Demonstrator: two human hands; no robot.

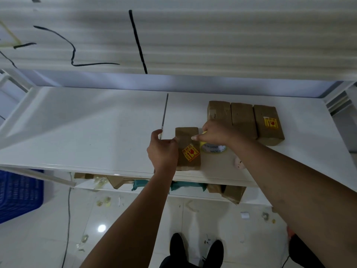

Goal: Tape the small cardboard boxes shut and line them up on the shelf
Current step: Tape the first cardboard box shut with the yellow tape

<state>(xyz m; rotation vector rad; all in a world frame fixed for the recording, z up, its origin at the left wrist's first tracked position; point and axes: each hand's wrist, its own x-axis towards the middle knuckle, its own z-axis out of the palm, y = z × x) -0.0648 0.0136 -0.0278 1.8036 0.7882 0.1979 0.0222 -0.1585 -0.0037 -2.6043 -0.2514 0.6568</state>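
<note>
In the head view, a small cardboard box (187, 146) with a yellow-and-red sticker lies flat near the front edge of the white shelf (87, 132), and the left hand (162, 149) grasps it along its left side, thumb on the top face. The right hand (216, 134) is clenched around a tape roll (213, 148) standing just beside the box on its right, one fingertip (194, 137) reaching onto the box top. Behind them three more boxes (243, 118) sit side by side in a touching row, while a blue crate (19, 196) stands on the floor at lower left.
</note>
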